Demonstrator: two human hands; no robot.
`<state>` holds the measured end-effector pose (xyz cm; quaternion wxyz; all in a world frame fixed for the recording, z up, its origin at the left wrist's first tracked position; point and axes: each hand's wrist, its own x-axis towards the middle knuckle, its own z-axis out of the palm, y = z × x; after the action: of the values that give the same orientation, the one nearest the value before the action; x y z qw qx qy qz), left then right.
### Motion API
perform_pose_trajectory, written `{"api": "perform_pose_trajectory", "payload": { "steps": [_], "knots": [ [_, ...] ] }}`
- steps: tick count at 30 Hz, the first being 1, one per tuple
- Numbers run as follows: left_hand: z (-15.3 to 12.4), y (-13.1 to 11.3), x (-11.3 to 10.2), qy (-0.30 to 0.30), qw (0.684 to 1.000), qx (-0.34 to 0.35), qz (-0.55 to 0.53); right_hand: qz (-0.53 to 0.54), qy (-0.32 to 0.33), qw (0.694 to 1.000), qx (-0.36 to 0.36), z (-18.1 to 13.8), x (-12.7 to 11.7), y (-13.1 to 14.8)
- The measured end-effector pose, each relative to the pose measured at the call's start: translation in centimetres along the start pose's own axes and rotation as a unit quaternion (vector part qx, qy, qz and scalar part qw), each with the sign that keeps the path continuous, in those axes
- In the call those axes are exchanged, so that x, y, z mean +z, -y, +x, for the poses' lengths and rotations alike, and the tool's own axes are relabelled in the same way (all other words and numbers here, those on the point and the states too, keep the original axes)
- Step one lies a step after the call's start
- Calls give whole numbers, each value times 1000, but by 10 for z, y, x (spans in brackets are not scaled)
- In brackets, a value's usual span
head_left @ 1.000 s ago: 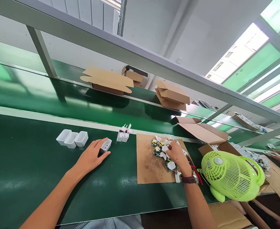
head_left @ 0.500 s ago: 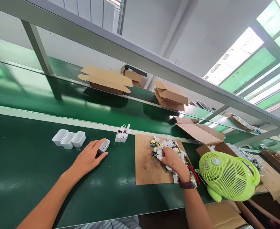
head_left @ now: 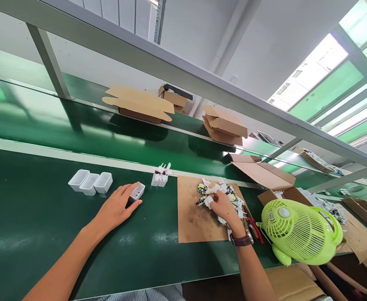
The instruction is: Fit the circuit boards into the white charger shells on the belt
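Observation:
My left hand [head_left: 117,205] rests on the green bench with thumb and fingers closed around a small white plastic box [head_left: 137,192], its open top facing up. My right hand [head_left: 225,210], a watch on its wrist, reaches into a pile of circuit boards and white plug parts [head_left: 233,196]. Its thumb and fingers are bent together, with white at the tips; what they pinch is not clear. Between the hands stand two filled white boxes [head_left: 159,179] with prongs and wires sticking up. Three white boxes [head_left: 89,183] stand left of my left hand.
A cardboard sheet [head_left: 192,221] lies under the pile. Red-handled pliers [head_left: 255,230] lie right of my right wrist, beside a lime-green fan [head_left: 299,232]. Behind the fan sits an open carton [head_left: 269,175]. Cardboard boxes [head_left: 139,104] line the far ledge.
My right hand has shifted slightly left within the pile, its wrist turning and fingers drawing together. My left hand stays around the white box.

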<state>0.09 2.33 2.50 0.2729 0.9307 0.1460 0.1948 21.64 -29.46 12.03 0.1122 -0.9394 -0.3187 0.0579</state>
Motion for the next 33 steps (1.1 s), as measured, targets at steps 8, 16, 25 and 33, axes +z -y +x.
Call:
{"api": "perform_pose_trajectory", "payload": {
  "steps": [8, 16, 25, 33],
  "knots": [
    [0, 0, 2, 16, 1000, -12, -5, 34, 72, 997, -17, -19, -5, 0],
    [1, -6, -2, 23, 999, -23, -4, -97, 61, 986, -120, -14, 6, 0],
    [-1, -5, 1, 9, 1000, -22, 5, -60, 24, 988, -140, -8, -3, -1],
    [-1, -3, 2, 14, 1000, -17, 5, 116, -133, 984, -31, -18, -39, -22]
  ]
}}
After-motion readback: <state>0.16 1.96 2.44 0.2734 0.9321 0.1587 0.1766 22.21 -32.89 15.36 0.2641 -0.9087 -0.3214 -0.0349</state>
